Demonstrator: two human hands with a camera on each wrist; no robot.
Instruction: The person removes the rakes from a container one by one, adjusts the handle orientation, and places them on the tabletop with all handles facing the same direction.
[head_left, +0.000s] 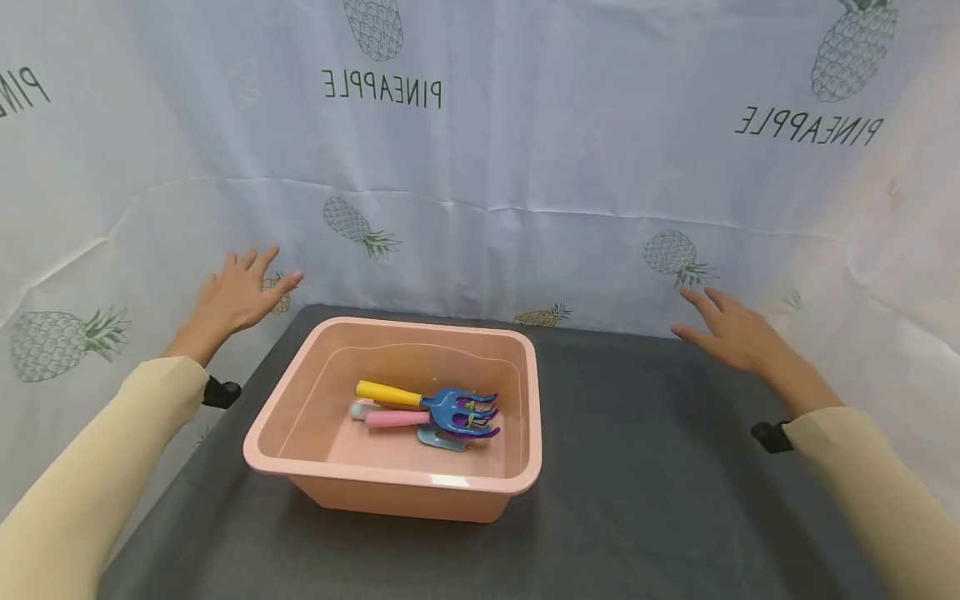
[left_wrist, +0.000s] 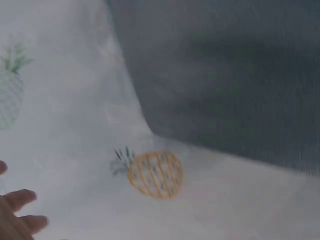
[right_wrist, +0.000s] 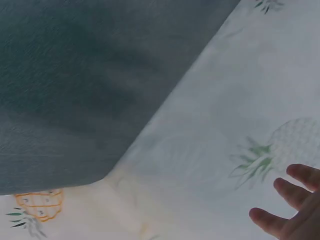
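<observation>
My left hand (head_left: 234, 293) hovers beyond the far left corner of a pink plastic basin (head_left: 277, 464), its fingers spread and touching nothing. On the opposite side, my right hand (head_left: 738, 333) hangs in the air over the far right of the table, fingers loosely extended and holding nothing. Inside the basin lies a small pile of garden hand tools: a blue hand fork (head_left: 450, 408) with a yellow handle (head_left: 388, 393), a pink handle (head_left: 397, 418) beneath it, purple tines and a light blue metal piece (head_left: 441, 438) partly hidden under the fork. Only fingertips show in each wrist view.
The basin stands on the left part of a dark grey table (head_left: 630, 467). White curtains (head_left: 570, 125) printed with pineapples and mirrored lettering enclose the table at the back and both sides. Each wrist carries a small black device (head_left: 222, 393).
</observation>
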